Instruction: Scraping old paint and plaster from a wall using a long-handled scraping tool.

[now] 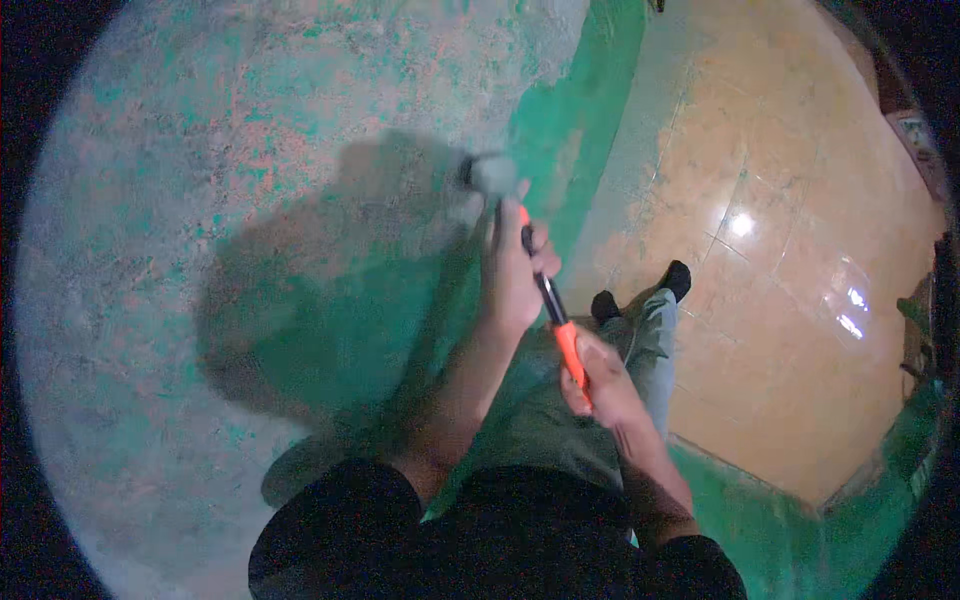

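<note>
Both my hands grip a long-handled tool (545, 290) with an orange and black handle. My left hand (512, 270) is closed round the upper part, just below the head. Lower down, my right hand (606, 378) wraps the orange grip (570, 352). The tool's grey and black head (493, 174) is smeared by motion, so its exact kind cannot be told. It is close in front of a wall (290, 180) with patchy grey, green and pinkish paint; whether it touches the surface is unclear.
A darker green band (570, 120) runs along the wall's lower part. Beside it lies a glossy beige tiled floor (770, 300), with my feet in black socks (676, 280) on it. Another green wall (760, 520) stands at the lower right. Dark objects sit at the right edge.
</note>
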A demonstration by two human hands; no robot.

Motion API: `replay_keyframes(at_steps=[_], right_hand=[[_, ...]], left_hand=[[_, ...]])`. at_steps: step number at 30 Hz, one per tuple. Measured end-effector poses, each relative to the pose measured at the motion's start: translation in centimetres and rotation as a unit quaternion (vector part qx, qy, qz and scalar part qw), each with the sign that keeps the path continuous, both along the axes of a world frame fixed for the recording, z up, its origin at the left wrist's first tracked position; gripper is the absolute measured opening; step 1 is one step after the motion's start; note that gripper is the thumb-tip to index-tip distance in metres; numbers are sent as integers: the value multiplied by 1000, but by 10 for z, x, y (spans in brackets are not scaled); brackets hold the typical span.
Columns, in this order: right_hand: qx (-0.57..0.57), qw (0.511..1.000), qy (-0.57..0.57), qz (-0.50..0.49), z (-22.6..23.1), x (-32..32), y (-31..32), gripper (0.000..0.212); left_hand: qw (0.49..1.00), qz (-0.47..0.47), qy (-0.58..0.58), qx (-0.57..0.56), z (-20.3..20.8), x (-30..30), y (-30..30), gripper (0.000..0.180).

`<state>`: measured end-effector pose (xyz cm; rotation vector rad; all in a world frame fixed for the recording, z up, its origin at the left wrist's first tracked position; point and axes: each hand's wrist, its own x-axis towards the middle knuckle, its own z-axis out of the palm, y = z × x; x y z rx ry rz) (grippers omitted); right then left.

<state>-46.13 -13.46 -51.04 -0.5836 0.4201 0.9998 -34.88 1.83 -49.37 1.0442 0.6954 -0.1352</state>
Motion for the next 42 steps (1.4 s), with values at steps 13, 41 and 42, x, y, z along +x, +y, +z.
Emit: replay_keyframes(at_steps=[13,41,42], right_hand=[[18,1000,17,13,6,12,-12,34],[4,1000,0,27,-9,66,-33,40],[5,1000,-3,29,-10,65,-34,40]], left_hand=[[1000,22,-14,14,-5,7,-9,47],[998,36,-24,45,-6,52,-31,40],[998,42,-34,44,-8,50,-32,40]])
